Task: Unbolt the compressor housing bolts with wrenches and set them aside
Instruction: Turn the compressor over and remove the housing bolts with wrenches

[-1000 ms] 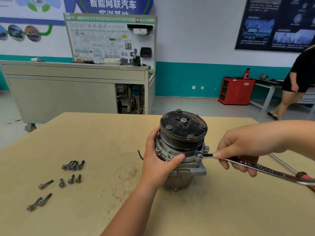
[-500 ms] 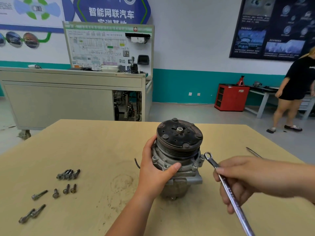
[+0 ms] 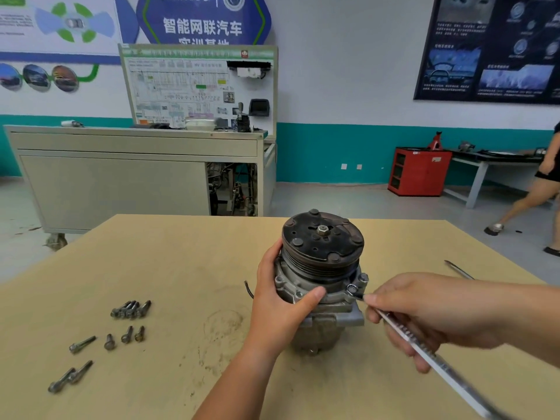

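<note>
The right grip (image 3: pixel 424 313) is closed round the shank of a wrench (image 3: pixel 454 378), forefinger laid along it. Just past that fingertip, the wrench's ring end rests on the housing flange, beside a bolt head (image 3: pixel 362 277). Close to the left, the left grip (image 3: pixel 281 307) clasps the compressor (image 3: pixel 322 247), thumb across the front of the flange. The compressor stands upright on the bench (image 3: pixel 151 253), clutch plate on top. Well to the left of both grips lie the loose bolts (image 3: pixel 131 309): a tight cluster, a scattered row and a pair nearest the bench edge. Beyond the right grip lies a thin metal rod (image 3: pixel 459 269).
</note>
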